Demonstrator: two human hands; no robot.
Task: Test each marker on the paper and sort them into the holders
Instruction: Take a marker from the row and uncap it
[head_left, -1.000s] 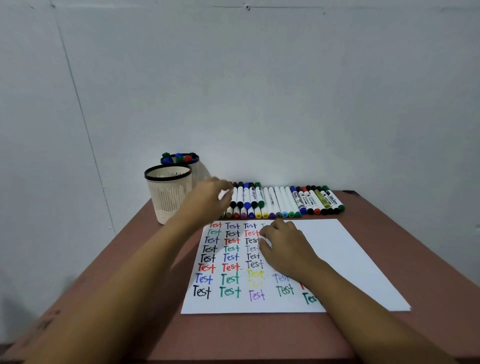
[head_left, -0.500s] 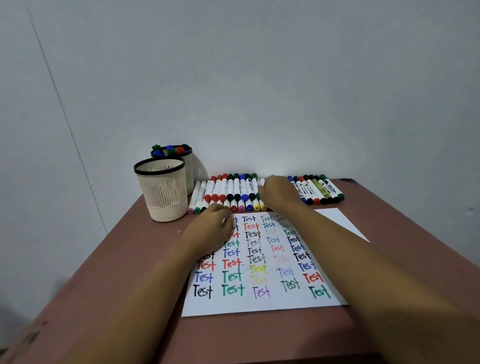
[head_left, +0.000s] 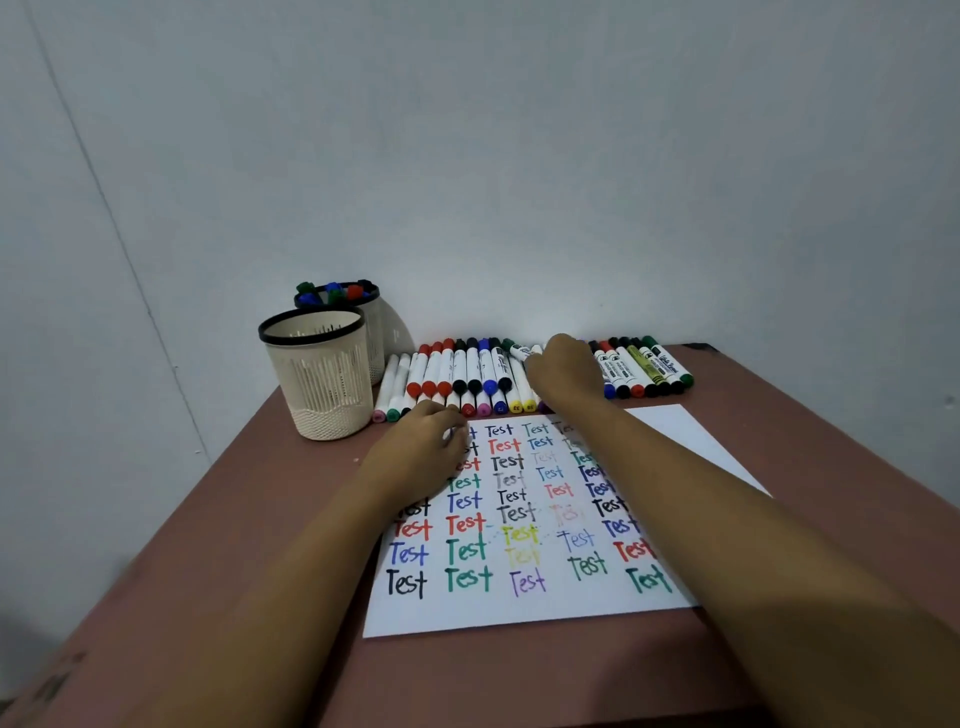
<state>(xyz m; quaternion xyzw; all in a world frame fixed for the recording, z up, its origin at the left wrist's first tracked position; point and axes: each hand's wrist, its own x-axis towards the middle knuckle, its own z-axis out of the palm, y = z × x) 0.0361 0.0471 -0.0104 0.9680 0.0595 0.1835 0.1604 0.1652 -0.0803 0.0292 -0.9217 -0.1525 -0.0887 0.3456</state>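
Brown tabletop (head_left: 260, 519) carries a white paper (head_left: 675, 431) covered in coloured "Test" words, lying under both forearms. Beyond and left of the left hand (head_left: 421, 452) stand the front holder (head_left: 322, 384) and the rear holder (head_left: 375, 335), which has capped markers inside. That left hand rests on the paper's far corner, fingers loosely bent. Curled round one marker (head_left: 521, 352) is the right hand (head_left: 563, 374); the marker's end tilts out leftward above the marker row (head_left: 457, 374), which spreads to either side of this grip.

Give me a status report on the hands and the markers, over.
Left hand resting curled on paper, grip unclear. Right hand pinching a white marker from the row. Path to holders unobstructed.
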